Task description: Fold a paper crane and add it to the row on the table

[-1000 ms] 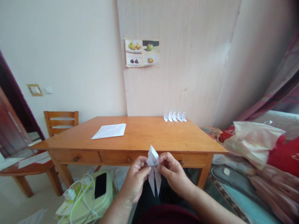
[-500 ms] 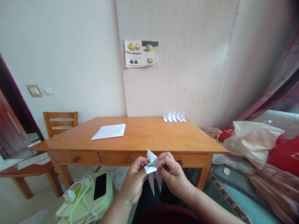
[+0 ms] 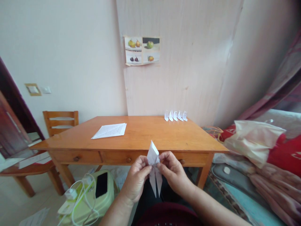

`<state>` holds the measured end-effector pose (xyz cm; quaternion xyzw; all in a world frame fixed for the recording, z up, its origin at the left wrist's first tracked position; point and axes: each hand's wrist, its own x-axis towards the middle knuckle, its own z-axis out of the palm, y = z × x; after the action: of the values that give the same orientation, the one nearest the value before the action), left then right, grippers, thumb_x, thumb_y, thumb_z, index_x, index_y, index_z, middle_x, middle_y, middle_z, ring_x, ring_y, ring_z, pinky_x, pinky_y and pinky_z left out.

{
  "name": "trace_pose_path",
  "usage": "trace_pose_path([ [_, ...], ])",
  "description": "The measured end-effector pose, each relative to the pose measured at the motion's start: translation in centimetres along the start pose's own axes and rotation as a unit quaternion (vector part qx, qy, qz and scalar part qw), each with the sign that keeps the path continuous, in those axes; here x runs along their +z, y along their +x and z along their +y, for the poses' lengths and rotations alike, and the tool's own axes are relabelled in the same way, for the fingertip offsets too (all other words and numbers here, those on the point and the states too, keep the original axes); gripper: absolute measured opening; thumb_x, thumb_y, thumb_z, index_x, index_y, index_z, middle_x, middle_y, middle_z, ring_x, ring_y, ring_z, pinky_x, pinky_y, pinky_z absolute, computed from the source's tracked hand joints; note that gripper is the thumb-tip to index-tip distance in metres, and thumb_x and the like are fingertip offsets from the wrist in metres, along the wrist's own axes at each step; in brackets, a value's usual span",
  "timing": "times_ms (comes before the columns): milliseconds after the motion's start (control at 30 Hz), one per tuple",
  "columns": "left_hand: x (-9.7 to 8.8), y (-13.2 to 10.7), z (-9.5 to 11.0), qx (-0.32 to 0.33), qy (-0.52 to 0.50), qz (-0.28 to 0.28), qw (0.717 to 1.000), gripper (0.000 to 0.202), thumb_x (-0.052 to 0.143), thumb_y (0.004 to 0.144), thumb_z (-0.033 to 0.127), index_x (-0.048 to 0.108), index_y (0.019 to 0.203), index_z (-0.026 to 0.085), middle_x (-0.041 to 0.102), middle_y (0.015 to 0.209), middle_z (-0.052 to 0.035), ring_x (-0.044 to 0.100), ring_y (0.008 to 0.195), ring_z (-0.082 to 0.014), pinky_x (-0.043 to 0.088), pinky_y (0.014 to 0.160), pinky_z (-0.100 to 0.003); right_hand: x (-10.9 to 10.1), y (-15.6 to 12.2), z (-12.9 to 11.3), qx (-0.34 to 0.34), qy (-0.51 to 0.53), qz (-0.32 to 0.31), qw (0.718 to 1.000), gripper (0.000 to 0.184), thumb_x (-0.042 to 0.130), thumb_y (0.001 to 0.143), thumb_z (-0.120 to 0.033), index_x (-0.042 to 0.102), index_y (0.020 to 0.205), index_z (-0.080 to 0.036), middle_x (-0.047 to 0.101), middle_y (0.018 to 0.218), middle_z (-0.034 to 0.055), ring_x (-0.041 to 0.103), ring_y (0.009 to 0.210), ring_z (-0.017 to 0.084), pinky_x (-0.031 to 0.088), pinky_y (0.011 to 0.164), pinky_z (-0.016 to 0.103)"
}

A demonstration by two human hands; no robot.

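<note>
A piece of folded white paper (image 3: 153, 154) is held up in front of the table's front edge, pointed at the top, with two narrow legs hanging below. My left hand (image 3: 137, 177) pinches its left side at the middle, thumb in front. On the other side my right hand (image 3: 172, 171) grips it the same way, thumb and fingertips pressed on the paper. Both hands are closed on it, above my lap. Several small folded paper figures (image 3: 175, 116) stand in a row at the table's back right.
A stack of printed sheets (image 3: 109, 131) lies on the wooden table (image 3: 141, 135), left of centre. Below left, a green box (image 3: 105, 197) carries a black phone (image 3: 102, 185) and white cables. A wooden chair (image 3: 61, 121) stands at left; bags (image 3: 256, 141) and cloth lie at right.
The upper flap, folded open and bent before, now stands up flat as a point. The two lower legs have come closer together, and both thumbs press on the paper's middle.
</note>
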<state>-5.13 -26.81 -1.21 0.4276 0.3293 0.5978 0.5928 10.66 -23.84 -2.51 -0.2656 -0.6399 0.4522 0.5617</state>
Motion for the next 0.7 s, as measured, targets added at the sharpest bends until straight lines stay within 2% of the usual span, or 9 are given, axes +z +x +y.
trace_pose_path([
  [133,0.18,-0.05,0.0,-0.002,0.0,0.016,1.0,0.026,0.075,0.077,0.025,0.055,0.093,0.02,0.067,0.087,-0.0013,0.061,0.075,-0.0148,0.046,0.07,-0.026,0.14,0.13,-0.1,0.064,0.054,0.014,0.996,0.031,0.069,0.087,-0.046,0.055,0.101,-0.023,0.057,0.087,0.0006,0.052,0.068,0.013,0.042,0.057,0.024],
  [300,0.32,-0.03,-0.08,0.004,0.0,0.045,0.999,0.028,0.076,0.075,0.023,0.056,0.094,0.02,0.067,0.086,-0.0008,0.062,0.077,-0.0146,0.046,0.072,-0.026,0.04,0.16,-0.7,0.113,0.062,0.01,0.992,0.025,0.06,0.093,-0.044,0.059,0.093,-0.019,0.052,0.068,-0.0038,0.042,0.054,0.01,0.038,0.052,0.023],
  [433,0.29,0.05,-0.37,0.012,0.018,0.048,0.999,0.023,0.075,0.076,0.024,0.057,0.09,0.02,0.065,0.083,0.0006,0.06,0.076,-0.0139,0.045,0.072,-0.025,0.13,0.15,-0.51,0.101,0.043,-0.002,0.994,0.021,0.067,0.086,-0.039,0.06,0.092,-0.019,0.06,0.08,-0.0006,0.049,0.061,0.011,0.04,0.054,0.023],
  [567,0.46,0.01,-0.39,0.041,0.077,0.067,0.994,0.021,0.075,0.077,0.026,0.057,0.085,0.02,0.06,0.077,0.0031,0.055,0.073,-0.0132,0.042,0.07,-0.024,0.27,0.12,-0.08,0.085,-0.001,0.023,0.996,0.017,0.065,0.087,-0.034,0.057,0.084,-0.02,0.058,0.072,-0.0022,0.05,0.061,0.012,0.041,0.057,0.024],
  [700,0.81,-0.1,-0.18,0.076,0.147,0.09,0.982,0.021,0.075,0.077,0.028,0.056,0.08,0.02,0.056,0.073,0.0034,0.051,0.071,-0.0138,0.039,0.068,-0.024,0.35,-0.03,0.12,0.055,-0.088,0.039,0.994,0.011,0.062,0.089,-0.03,0.058,0.085,-0.021,0.061,0.071,-0.0011,0.054,0.064,0.014,0.043,0.059,0.026],
])
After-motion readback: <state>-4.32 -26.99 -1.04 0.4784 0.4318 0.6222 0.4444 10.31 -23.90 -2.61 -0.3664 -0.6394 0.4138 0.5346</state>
